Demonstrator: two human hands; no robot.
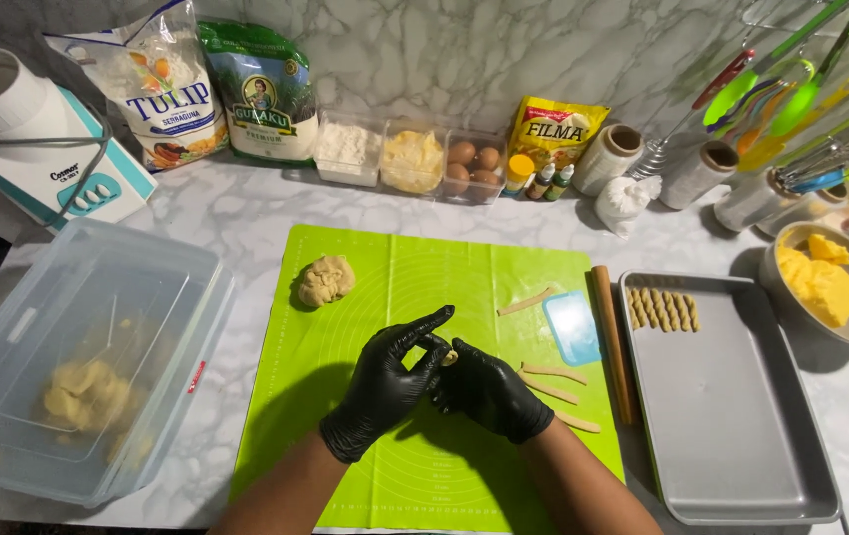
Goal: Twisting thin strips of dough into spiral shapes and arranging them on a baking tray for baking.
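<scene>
From left to right: dough waits in the clear lidded plastic tub (87, 367), a pale dough ball (326, 280) sits on the green silicone mat (395, 476), the black-gloved left hand (382, 386) and right hand (489, 393) pinch a small dough piece (450, 357) between fingertips, four rolled dough sticks (553, 374) lie beside them, and the grey metal baking tray (741, 436) holds only one short row of twisted sticks (662, 309), so in my judgement most shaping remains.

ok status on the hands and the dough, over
Left hand and right hand, black-gloved, pinching a small dough piece together. Above green mat. Nothing in the way.

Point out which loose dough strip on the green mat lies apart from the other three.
The dough strip beside the blue scraper, higher up the green mat. The other three strips cluster beside the right hand.
</scene>
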